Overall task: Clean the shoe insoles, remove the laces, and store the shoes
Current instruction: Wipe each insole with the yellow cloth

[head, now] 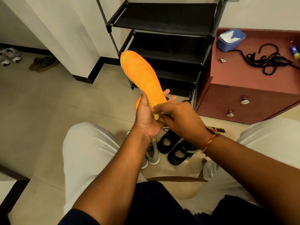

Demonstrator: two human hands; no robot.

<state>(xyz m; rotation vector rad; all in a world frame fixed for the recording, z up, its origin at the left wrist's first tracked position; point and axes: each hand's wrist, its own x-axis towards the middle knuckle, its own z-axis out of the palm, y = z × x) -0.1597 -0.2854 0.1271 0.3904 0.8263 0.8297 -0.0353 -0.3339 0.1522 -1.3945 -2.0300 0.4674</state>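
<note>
— Insole (pixel 141 73) in hand, then? Where exactly?
— Up in front of the knees, orange face up, toe pointing away toward the black shoe rack (pixel 162 18). The left hand (pixel 146 114) grips it near the heel: the thumb is on the left edge and the fingers wrap behind, tips showing at the right edge. A second insole (pixel 137 103) peeks out behind that hand.
— And the right hand (pixel 180 116)?
— Its fingers curl in at the heel end and seem to pinch it. Whether a wipe is tucked under them, I cannot tell.
— Which step is this?
— The cleaning, I judge. Black laces (pixel 267 62) lie loose on the red cabinet (pixel 243 98) near a blue tub (pixel 230 39) with white sheets in it, so lace removal looks at least partly done. The black shoes (pixel 170 146) and grey shoes (pixel 153 153) sit on the floor, not on the rack.
— Next move?
— Probably a wipe along the orange face, heel to toe. That calls for a firm left grip, so the soft insole doesn't flex away.
</note>
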